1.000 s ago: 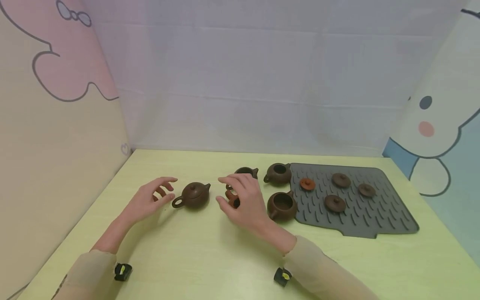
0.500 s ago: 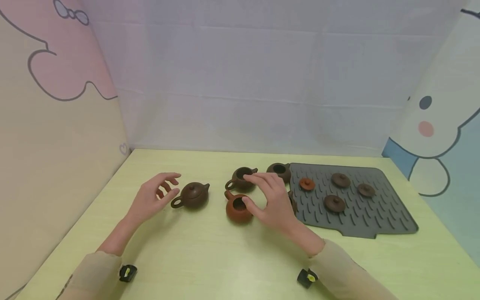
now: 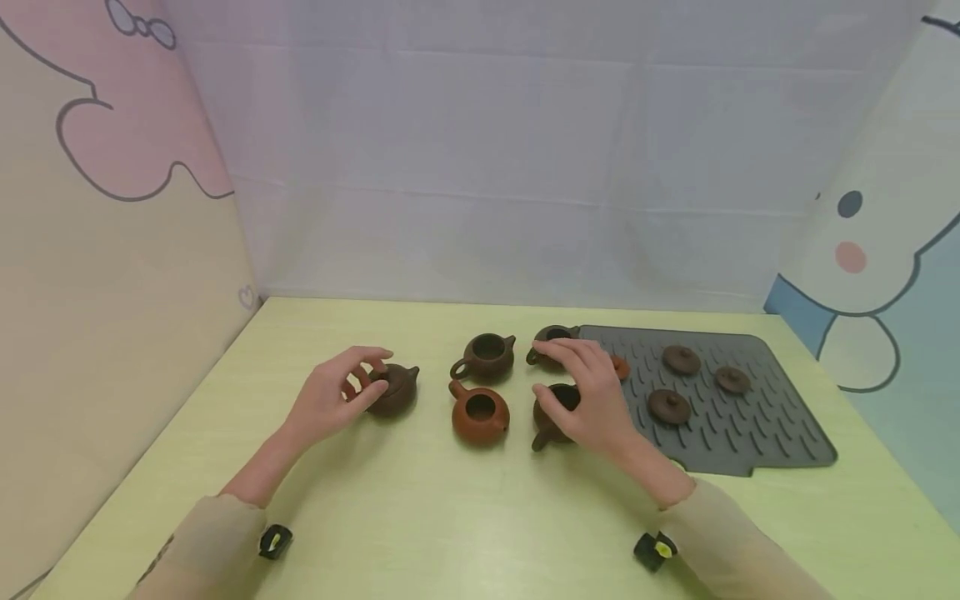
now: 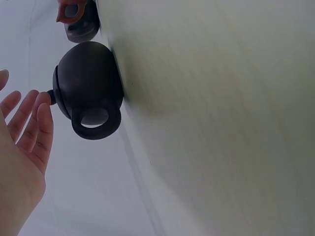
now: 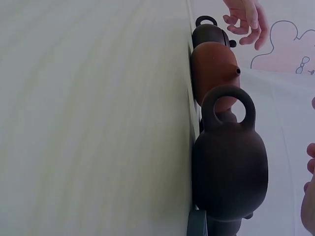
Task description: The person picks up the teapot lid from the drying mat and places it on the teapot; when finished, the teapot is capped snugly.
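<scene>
Both hands free above the pots; one lidded, four uncovered.
From my end: left hand fingers apart, nothing held, over the lidded pot; right hand likewise, over the dark front-right pot. I'd judge one of five done: red lid and three dark lids lie on the grey mat. Red pot sits mid-worktop, two dark pots behind; right hand partly blocks the red lid.

teapots — matt, smooth, clay-like | mat — ridged, rubbery-looking | tabletop smooth
</scene>
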A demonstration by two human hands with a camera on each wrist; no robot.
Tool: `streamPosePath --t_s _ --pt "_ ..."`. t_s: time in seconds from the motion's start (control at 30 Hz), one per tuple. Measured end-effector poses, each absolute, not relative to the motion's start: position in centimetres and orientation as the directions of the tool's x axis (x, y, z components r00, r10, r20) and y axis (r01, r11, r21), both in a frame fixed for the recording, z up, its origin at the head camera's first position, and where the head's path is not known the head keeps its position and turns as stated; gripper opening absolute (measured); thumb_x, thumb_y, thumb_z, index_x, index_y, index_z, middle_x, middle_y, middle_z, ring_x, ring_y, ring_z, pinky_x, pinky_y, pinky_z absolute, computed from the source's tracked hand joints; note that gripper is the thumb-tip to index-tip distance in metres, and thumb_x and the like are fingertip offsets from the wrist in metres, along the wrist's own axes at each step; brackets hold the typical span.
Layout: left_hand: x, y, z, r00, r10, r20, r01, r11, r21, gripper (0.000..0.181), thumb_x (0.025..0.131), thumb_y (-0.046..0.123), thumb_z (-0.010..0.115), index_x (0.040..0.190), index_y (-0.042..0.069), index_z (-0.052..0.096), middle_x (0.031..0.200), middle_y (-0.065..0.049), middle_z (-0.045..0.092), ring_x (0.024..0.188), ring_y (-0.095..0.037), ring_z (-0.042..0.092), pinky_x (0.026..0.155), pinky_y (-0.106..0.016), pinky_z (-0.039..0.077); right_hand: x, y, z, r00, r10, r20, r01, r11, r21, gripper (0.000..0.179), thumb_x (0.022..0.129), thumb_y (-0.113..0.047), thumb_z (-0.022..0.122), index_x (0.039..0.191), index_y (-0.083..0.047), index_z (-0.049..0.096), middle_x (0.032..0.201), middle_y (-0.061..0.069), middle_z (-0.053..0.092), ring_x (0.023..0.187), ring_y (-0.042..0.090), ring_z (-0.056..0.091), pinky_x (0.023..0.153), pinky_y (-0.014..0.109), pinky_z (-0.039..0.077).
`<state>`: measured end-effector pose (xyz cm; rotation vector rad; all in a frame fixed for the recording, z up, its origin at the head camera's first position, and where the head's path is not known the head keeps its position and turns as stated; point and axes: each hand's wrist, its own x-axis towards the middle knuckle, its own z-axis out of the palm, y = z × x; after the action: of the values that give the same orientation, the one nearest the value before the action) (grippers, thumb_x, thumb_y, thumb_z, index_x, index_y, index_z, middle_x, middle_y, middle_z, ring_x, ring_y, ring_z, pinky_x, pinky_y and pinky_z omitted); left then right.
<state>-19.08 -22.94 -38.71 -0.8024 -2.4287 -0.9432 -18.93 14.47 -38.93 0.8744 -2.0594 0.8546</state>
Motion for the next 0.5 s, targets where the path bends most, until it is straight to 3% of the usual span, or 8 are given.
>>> streamPosePath --t_s 0.3,0.5 --pt "-19.2 -20.8 -38.7 -0.768 0.406 0.495 0.636 0.573 0.517 0.039 0.088 0.014 0.073 0.126 0.016 0.062 0.102 -0.002 0.073 0.067 0.000 0.061 0.056 -0.022 0.051 -19.8 17.0 -39.4 -0.538 -0.277 0.796 -0.753 0.583 -0.306 0.049 0.086 -0.021 0.070 0.133 -0.011 0.061 0.124 0.011 0.065 0.112 0.029 0.055 0.093 0.048 0.042" --pt "-19.3 -19.5 -38.6 -0.752 0.453 0.478 0.657 0.561 0.503 0.039 0.090 0.017 0.071 0.127 0.014 0.062 0.108 -0.003 0.073 0.067 0.000 0.061 0.058 -0.022 0.053 -20.7 19.0 -40.2 -0.579 -0.268 0.770 -0.729 0.593 -0.341 0.051 0.086 -0.018 0.071 0.135 -0.011 0.059 0.124 0.011 0.064 0.094 0.024 0.049 0.083 0.038 0.035"
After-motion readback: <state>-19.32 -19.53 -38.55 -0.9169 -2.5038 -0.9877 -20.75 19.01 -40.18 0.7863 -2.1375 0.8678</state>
